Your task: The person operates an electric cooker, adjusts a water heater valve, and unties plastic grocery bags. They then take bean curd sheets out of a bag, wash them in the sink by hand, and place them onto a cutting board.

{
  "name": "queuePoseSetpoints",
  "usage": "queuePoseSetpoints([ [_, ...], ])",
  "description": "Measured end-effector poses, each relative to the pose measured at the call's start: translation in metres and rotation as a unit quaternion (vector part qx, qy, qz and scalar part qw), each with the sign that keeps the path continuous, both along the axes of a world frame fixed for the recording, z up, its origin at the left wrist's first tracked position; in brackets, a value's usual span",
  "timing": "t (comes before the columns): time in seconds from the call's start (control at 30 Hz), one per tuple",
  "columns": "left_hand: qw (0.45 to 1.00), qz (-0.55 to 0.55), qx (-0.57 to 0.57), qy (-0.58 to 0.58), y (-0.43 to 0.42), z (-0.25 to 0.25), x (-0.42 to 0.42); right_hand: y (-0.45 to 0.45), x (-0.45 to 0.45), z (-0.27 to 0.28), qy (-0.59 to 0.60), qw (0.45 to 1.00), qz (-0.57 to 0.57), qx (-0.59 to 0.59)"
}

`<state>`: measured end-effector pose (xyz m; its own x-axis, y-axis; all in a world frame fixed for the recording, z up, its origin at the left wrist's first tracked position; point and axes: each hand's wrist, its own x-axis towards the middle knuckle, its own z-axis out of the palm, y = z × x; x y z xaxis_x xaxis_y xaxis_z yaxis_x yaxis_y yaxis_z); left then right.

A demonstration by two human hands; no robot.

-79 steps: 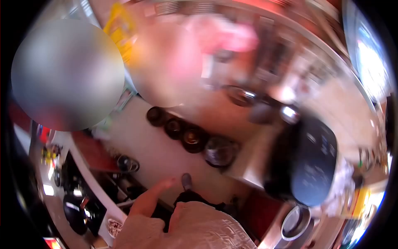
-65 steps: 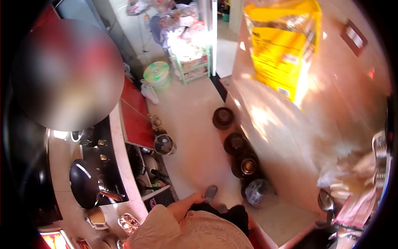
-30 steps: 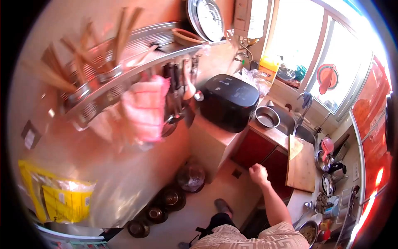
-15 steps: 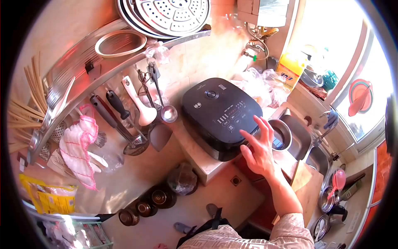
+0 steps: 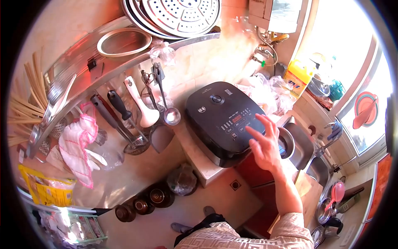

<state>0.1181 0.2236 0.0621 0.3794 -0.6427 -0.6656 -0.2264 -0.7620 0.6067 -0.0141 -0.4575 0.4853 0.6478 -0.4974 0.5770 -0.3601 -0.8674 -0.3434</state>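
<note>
Black cooker (image 5: 222, 124) on a pale surface (image 5: 201, 166), lid down, with clock positions read from its centre. The red display (image 5: 236, 118) is lit, so the power appears to be on; whether a setting is chosen or running cannot be told. The right hand (image 5: 265, 147) reaches in from 4 o'clock, fingertips over or just beside the edge of the control panel (image 5: 232, 128); contact cannot be confirmed. Its grip is apart, fingers spread and clamped on nothing; the left hand is out of view, its grip unknown. Nothing stands between the fingers and the buttons. A metal pot (image 5: 290, 137), partly hidden by the hand, lies at 4 o'clock, before the sink (image 5: 302, 145); plastic bags (image 5: 275, 95) crowd 2 o'clock; a ladle (image 5: 172, 116) hangs at 9 o'clock; brown jars (image 5: 161, 196) stand on the floor near 7 o'clock.
</note>
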Motion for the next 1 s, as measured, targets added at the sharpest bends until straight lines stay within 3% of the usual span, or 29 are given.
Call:
queuePoseSetpoints([
  [0.03,0.981,-0.122,-0.083,-0.13,0.014,-0.02,-0.002,-0.007,-0.005,-0.003,-0.003,1.0,-0.024,0.004],
  [0.17,0.971,-0.1,-0.108,-0.187,-0.001,0.001,-0.014,-0.029,-0.017,-0.009,-0.036,0.995,-0.078,0.043],
  [0.2,0.986,-0.044,0.07,-0.148,-0.02,0.015,-0.012,-0.032,-0.018,-0.011,-0.039,0.995,-0.084,0.045],
  [0.23,0.964,0.013,0.245,-0.104,-0.054,0.053,-0.01,-0.034,-0.018,-0.013,-0.037,0.995,-0.084,0.045],
  [0.27,0.964,0.012,0.245,-0.102,-0.072,0.074,-0.011,-0.037,-0.018,-0.015,-0.031,0.995,-0.082,0.045],
  [0.3,0.938,0.277,0.206,0.018,-0.087,0.09,-0.012,-0.039,-0.019,-0.016,-0.025,0.995,-0.082,0.045],
  [0.33,0.83,0.519,0.151,0.137,-0.095,0.097,-0.012,-0.042,-0.018,-0.018,-0.03,0.996,-0.075,0.042],
  [0.43,0.869,0.469,0.088,0.126,-0.095,0.098,-0.004,-0.048,-0.013,-0.018,-0.019,0.996,-0.072,0.039],
  [0.57,0.868,0.475,0.083,0.12,-0.091,0.078,0.005,-0.053,-0.005,-0.017,0.013,0.997,-0.068,0.026],
  [0.63,0.912,0.396,0.062,0.09,-0.085,0.066,0.008,-0.055,-0.003,-0.016,0.021,0.998,-0.06,0.023],
  [0.73,0.884,0.439,0.123,0.101,-0.098,0.081,0.003,-0.057,-0.001,-0.017,0.042,0.997,-0.053,0.049],
  [0.83,0.89,0.417,0.141,0.116,-0.109,0.101,0.001,-0.056,-0.005,-0.014,0.03,0.997,-0.044,0.053],
  [0.93,0.891,0.416,0.152,0.102,-0.114,0.108,-0.003,-0.05,-0.014,-0.019,-0.064,0.993,-0.054,0.078],
  [1.0,0.89,0.419,0.137,0.115,-0.099,0.086,-0.002,-0.046,-0.021,-0.027,-0.118,0.986,-0.069,0.1],
])
